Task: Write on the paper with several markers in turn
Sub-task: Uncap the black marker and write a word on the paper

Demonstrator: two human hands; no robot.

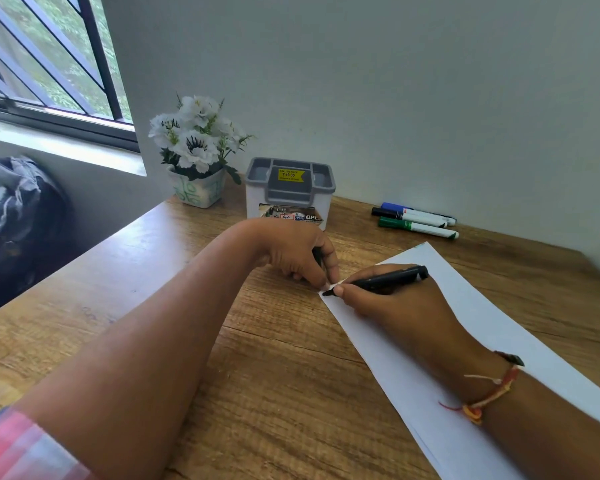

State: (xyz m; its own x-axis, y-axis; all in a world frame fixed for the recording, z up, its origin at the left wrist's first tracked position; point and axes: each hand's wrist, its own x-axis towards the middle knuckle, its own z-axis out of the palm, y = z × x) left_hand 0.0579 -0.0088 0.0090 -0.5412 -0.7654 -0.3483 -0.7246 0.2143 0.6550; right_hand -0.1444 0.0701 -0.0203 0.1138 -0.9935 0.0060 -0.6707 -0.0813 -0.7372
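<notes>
A long white sheet of paper [499,323] lies slantwise on the wooden table [257,375]. My right hand [395,310] grips an uncapped black marker [385,279], and its tip touches the sheet's far left corner. My left hand [291,251] rests just left of that corner with its fingertips at the paper's edge. Its fingers are curled round a small dark thing [317,256] that looks like the marker's cap. Three capped markers lie side by side by the wall: blue [392,206], black [385,213] and green [395,223].
A grey and white organiser box [290,192] stands behind my left hand. A pot of white flowers [198,192] stands to its left. The wall bounds the table at the back and right. A dark bag [14,220] sits beyond the table's left edge, under the window.
</notes>
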